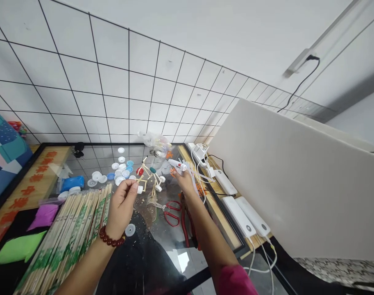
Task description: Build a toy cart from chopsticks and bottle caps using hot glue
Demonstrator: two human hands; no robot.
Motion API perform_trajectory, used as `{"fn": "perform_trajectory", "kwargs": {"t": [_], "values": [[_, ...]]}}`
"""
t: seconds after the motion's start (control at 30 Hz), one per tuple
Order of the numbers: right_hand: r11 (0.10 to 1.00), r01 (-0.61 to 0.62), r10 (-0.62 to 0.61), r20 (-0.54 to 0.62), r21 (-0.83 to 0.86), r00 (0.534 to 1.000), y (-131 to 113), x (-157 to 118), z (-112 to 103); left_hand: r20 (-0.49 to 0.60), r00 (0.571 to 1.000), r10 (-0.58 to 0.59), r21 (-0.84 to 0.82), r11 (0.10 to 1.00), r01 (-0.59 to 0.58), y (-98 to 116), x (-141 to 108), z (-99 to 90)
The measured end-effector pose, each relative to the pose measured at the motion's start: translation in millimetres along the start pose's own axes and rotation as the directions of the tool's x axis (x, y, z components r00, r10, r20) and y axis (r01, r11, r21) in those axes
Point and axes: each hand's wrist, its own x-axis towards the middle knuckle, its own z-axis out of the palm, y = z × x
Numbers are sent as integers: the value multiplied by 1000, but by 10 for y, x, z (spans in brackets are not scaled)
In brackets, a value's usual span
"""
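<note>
Head view, ctr. of frame: I see L hand (123,204) pinching wooden stick (140,179), R hand (185,182) gripping white glue gun (177,164); scissors (164,207) below.

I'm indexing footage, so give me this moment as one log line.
left hand: pinching wooden stick | right hand: holding glue gun | nearby: bottle caps, scissors, wrapped chopsticks

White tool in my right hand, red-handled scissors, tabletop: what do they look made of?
White tool: probably plastic; its pale shell looks smooth. Scissors: silvery, likely metal blades; smooth red handles, perhaps plastic. Tabletop: glossy, probably glass, since it mirrors the wall grid.
</note>
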Motion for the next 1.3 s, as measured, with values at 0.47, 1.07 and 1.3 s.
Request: {"fn": "perform_trajectory", "kwargs": {"t": [0.47,1.07,1.3], "values": [[986,-49,48,-8,-160,999,103,-92,-100,179,899,-400,-494,754,433,150,32,22],[715,-59,-111,197,696,974,-856,-1302,178,208,968,-141,158,981,109,187,-226,-204],[815,9,-108,135,580,985,-541,-1326,120,488,863,-131,754,561,-341,-197,-470,-664]]}}
